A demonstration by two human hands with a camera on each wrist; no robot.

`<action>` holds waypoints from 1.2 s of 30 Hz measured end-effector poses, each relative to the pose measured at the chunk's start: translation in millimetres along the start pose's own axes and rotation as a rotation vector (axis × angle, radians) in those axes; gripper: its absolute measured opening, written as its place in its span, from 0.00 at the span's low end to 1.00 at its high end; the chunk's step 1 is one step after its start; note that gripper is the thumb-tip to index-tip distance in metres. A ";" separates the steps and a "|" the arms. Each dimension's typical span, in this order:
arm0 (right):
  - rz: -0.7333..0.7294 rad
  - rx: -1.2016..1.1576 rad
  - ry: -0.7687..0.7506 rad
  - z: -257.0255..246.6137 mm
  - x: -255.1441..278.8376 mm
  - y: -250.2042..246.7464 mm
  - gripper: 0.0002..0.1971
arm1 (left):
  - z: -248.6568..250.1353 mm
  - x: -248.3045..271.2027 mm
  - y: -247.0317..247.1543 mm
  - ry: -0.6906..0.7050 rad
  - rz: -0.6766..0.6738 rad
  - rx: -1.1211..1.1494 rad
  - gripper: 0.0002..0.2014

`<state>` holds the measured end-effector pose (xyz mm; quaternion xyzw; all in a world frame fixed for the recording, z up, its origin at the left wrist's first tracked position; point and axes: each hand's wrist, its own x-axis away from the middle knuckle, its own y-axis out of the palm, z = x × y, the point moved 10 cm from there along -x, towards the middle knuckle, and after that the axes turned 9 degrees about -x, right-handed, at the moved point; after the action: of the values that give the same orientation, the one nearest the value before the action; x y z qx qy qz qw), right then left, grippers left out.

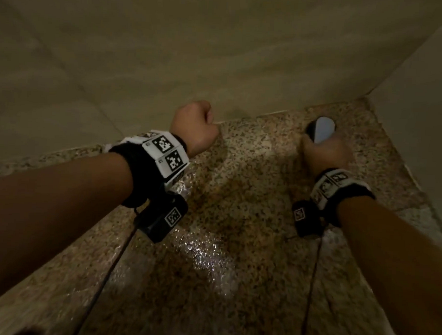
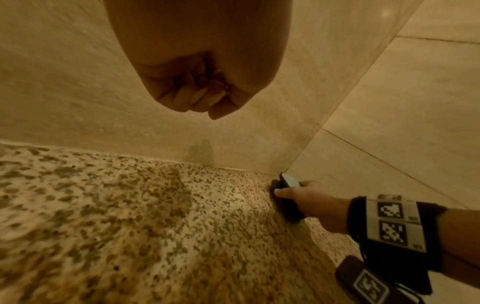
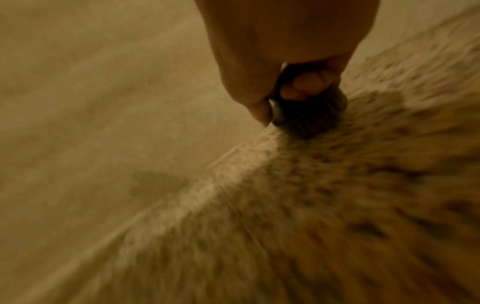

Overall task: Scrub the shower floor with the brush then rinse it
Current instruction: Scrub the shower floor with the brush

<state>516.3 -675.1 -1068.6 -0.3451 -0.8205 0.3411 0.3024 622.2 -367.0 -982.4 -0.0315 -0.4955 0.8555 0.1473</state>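
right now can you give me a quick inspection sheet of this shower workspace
surface: speckled stone shower floor, wet and shiny in the middle.
job's things: brush, dark body with a pale top, down on the floor in the far corner where the two walls meet. No water source or rinsing tool in view.
clutter: nothing seen.
grippers: right hand grips the brush; the picture is blurred with motion there. Left hand is curled into a fist, holds nothing, and is raised beside the tiled wall.
cables: thin dark cords hang from the wrist cameras over the floor.
surroundings: beige tiled walls on two sides, dim warm light.
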 end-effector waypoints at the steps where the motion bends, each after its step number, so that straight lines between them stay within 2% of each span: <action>1: -0.017 0.017 -0.030 -8.8 5.6 14.0 0.34 | -3.4 1.4 4.3 -0.011 -0.015 -0.003 0.15; 6: -0.239 0.095 -0.334 -104.6 106.0 141.5 0.28 | -18.7 14.9 3.3 -0.030 -0.063 -0.034 0.13; 9: -0.404 0.001 -0.395 -136.5 171.9 173.2 0.21 | -31.7 29.5 -11.4 -0.040 -0.058 -0.078 0.12; 11: -0.506 -0.008 -0.379 -138.0 184.4 182.5 0.20 | -48.4 34.2 -24.7 -0.086 -0.008 -0.108 0.15; 13: -0.429 -0.053 -0.386 -127.6 161.3 165.6 0.24 | -62.3 35.6 -35.7 -0.122 0.029 -0.135 0.15; 16: -0.076 -0.080 -0.438 -90.2 95.9 90.2 0.23 | -74.1 34.0 -38.0 -0.128 0.035 -0.113 0.15; 17: 0.003 -0.054 -0.362 -70.1 73.2 63.7 0.26 | -75.1 34.2 -36.5 -0.114 0.030 -0.109 0.15; 19: 0.049 0.069 -0.116 -35.9 41.2 37.5 0.35 | -76.6 34.7 -30.9 -0.077 0.011 -0.104 0.16; 20: 0.030 0.133 -0.055 -33.3 37.0 39.9 0.36 | -77.0 34.5 -27.8 -0.061 0.000 -0.109 0.17; 21: 0.004 0.161 -0.062 -43.1 40.1 53.4 0.34 | -77.2 33.9 -25.9 -0.047 -0.009 -0.120 0.17; 24: -0.099 0.183 -0.234 -97.1 82.0 117.8 0.30 | -82.9 31.8 -26.5 -0.008 -0.040 -0.140 0.16; 28: -0.283 0.221 -0.344 -147.1 159.5 185.2 0.36 | -94.8 26.0 -43.5 0.033 -0.067 -0.165 0.15; 31: -0.386 0.164 -0.390 -164.1 208.4 221.3 0.30 | -99.0 27.3 -49.1 0.061 -0.042 -0.116 0.14; 33: -0.433 0.189 -0.488 -179.0 230.7 233.9 0.24 | -105.9 32.0 -45.6 0.043 -0.015 -0.029 0.14; 34: -0.437 0.161 -0.488 -180.4 232.6 232.9 0.22 | -110.8 34.2 -42.3 0.025 -0.009 0.015 0.14; 36: -0.401 -0.041 -0.371 -172.6 221.2 209.6 0.24 | -120.6 35.6 -36.5 -0.022 -0.004 0.068 0.15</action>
<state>590.0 -332.7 -1071.0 -0.1134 -0.9204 0.3151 0.2016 620.3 -238.7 -1008.9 -0.0158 -0.4676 0.8719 0.1447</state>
